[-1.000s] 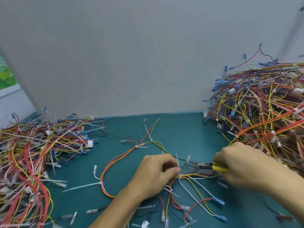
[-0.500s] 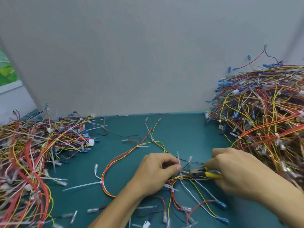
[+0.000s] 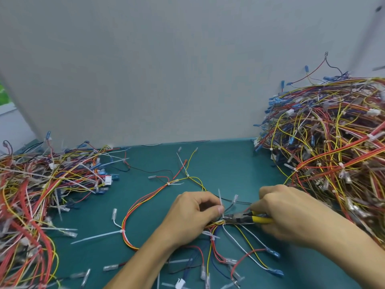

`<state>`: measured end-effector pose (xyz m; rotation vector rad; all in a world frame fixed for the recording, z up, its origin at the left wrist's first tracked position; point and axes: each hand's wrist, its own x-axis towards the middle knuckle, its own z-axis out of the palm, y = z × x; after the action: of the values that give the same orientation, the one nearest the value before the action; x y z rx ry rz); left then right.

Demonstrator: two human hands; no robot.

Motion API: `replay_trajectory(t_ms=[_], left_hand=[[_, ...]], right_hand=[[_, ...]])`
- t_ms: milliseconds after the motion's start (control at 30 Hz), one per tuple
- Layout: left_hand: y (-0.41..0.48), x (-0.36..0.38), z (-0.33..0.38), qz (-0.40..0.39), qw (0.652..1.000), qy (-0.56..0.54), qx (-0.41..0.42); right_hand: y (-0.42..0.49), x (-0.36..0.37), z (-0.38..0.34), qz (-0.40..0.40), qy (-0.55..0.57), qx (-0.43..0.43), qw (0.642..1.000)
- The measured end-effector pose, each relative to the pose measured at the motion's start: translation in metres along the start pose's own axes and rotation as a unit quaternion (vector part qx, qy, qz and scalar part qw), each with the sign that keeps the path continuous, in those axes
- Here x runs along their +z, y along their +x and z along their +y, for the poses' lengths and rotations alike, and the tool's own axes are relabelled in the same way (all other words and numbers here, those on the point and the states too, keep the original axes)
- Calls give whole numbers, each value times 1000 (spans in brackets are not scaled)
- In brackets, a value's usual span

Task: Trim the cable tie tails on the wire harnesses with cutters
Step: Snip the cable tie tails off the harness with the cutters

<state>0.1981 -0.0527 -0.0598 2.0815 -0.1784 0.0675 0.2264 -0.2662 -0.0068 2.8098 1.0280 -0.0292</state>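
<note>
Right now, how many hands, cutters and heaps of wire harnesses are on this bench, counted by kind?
hands: 2, the left hand and the right hand
cutters: 1, in the right hand
heaps: 2, the left heap and the right heap
loose harness: 1, pinched by the left hand
Total: 6

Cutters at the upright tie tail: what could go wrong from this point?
1. The cutters have their nose at the base of the upright cable tie tail, right where yellow and red wires bunch; a bite slightly low could nick insulation.
2. The left hand has its thumb tip close beside the nose, so a slip could pinch it.
3. The tail stands free, so once cut it may fly off among the harnesses.
</note>
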Motion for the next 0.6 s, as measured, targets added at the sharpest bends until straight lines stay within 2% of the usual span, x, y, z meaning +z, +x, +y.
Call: replay_trajectory(t_ms=[600], left_hand=[[2,1,-2,-8,1000,-18,-2]], right_hand=[[2,6,5,13,7,-22,1000]])
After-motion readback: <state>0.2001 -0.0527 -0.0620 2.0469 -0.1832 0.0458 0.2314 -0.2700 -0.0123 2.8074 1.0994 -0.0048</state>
